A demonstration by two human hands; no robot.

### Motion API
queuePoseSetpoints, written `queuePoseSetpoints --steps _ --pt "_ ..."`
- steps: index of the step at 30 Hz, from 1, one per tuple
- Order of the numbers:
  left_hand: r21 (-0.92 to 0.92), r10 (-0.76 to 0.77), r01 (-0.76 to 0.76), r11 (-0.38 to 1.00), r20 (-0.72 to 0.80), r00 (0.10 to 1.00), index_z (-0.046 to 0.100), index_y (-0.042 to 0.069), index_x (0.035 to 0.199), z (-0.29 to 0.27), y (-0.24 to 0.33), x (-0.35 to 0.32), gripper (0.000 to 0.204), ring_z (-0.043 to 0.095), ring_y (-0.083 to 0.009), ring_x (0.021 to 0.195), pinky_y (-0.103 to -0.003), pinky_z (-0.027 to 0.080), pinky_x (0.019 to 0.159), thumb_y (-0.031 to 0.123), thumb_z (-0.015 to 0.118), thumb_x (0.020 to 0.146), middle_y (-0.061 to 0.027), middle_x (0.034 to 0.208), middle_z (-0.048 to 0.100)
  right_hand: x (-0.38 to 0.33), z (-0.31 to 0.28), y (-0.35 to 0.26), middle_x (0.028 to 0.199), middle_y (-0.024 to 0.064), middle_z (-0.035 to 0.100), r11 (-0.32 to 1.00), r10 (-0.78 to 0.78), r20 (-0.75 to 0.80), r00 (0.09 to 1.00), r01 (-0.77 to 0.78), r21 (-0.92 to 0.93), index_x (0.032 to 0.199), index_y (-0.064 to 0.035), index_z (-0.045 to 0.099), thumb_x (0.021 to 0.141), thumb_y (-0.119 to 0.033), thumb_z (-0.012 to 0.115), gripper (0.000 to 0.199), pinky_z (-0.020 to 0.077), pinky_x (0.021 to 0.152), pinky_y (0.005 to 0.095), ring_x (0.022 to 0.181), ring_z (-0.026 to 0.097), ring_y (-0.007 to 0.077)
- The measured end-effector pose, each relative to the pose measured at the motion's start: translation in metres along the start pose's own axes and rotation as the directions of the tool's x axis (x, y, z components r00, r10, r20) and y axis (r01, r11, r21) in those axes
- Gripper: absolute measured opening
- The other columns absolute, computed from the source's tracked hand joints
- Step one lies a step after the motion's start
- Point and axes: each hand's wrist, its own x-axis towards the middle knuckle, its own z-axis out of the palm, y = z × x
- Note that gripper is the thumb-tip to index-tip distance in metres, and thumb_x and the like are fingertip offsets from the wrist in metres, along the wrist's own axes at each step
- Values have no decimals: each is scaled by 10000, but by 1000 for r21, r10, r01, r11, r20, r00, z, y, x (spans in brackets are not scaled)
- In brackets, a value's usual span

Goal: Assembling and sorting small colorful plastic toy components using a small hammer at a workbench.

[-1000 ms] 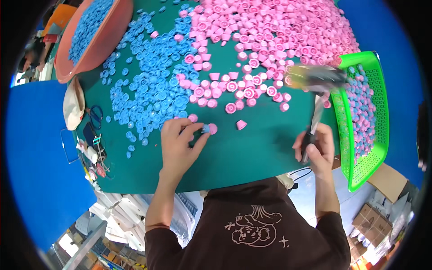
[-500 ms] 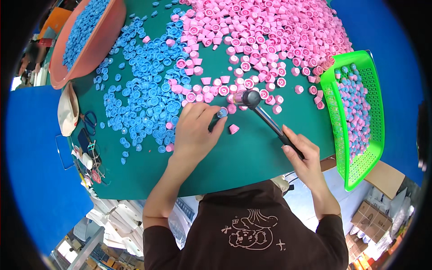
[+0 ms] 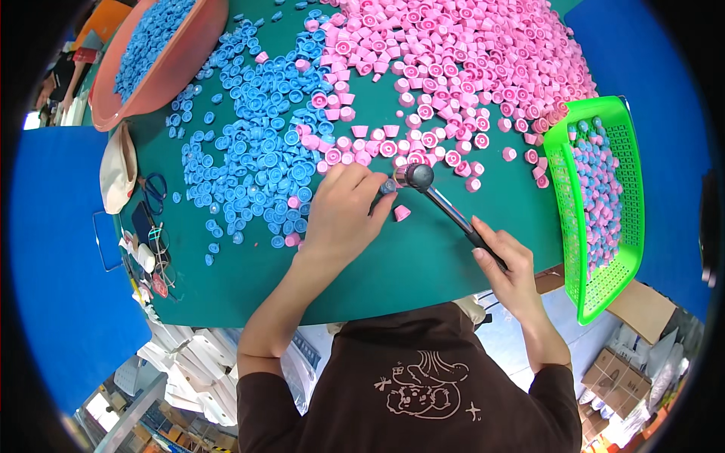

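Note:
My left hand (image 3: 341,211) is closed over the green table, pinching a small blue cap (image 3: 388,186) between thumb and fingers. My right hand (image 3: 510,260) grips the black handle of a hammer (image 3: 453,214). Its head, dark-faced with a clear or amber far end, hangs just right of the blue cap, apart from it as far as I can see. Just below the cap, a loose pink cup-shaped piece (image 3: 402,213) lies on the table. Whether the blue cap sits on another piece is hidden by my fingers.
Blue caps (image 3: 264,151) lie scattered at left, pink pieces (image 3: 461,53) heaped at the back. An orange-pink basin (image 3: 204,45) of blue caps stands far left. At right, a green basket (image 3: 572,219) holds pink-and-blue pieces. Scissors (image 3: 154,193) and a cloth pouch (image 3: 118,170) edge the left.
The hammer head has come lower and closer to the pinched blue cap. My left hand keeps its pinch. The whole view has shifted slightly.

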Motion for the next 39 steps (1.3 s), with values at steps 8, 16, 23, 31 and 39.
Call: queuePoseSetpoints --steps 8,16,23,31,39 --pt "-35 -12 10 999 -39 999 688 51 913 4 -7 -5 271 573 -254 814 -361 460 717 129 813 684 -60 839 616 0 0 -1 696 46 467 1000 19 9 1000 -19 -1 1288 -23 595 870 -49 654 424 361 576 284 623 441 143" --pt "-15 -95 95 995 -63 993 695 67 937 -23 -10 -9 259 584 -248 794 -351 468 699 97 797 701 -56 844 633 2 -2 -13 760 112 565 964 -232 -12 973 229 -135 1275 13 586 822 61 635 458 448 596 320 664 552 210" --pt "101 -317 351 931 -254 914 696 71 880 -66 -36 -19 137 590 -225 725 -351 457 652 70 754 755 -51 799 642 7 -2 5 817 67 610 990 -139 -37 990 138 -30 1292 16 573 886 -27 612 410 402 544 244 617 486 112" --pt "196 -174 207 958 -175 969 680 41 888 -50 -54 -11 190 601 -222 750 -338 463 671 126 775 748 -71 788 627 8 -3 10 806 20 639 932 235 -114 965 -190 308 1317 -50 581 938 -169 629 400 380 533 202 596 469 48" --pt "274 -221 284 919 -240 945 688 59 939 -69 -92 3 209 596 -313 898 -425 458 799 167 751 772 -123 945 645 3 -5 17 804 27 617 957 162 -117 980 -127 261 1371 -15 508 958 -162 578 444 332 456 176 537 418 18"
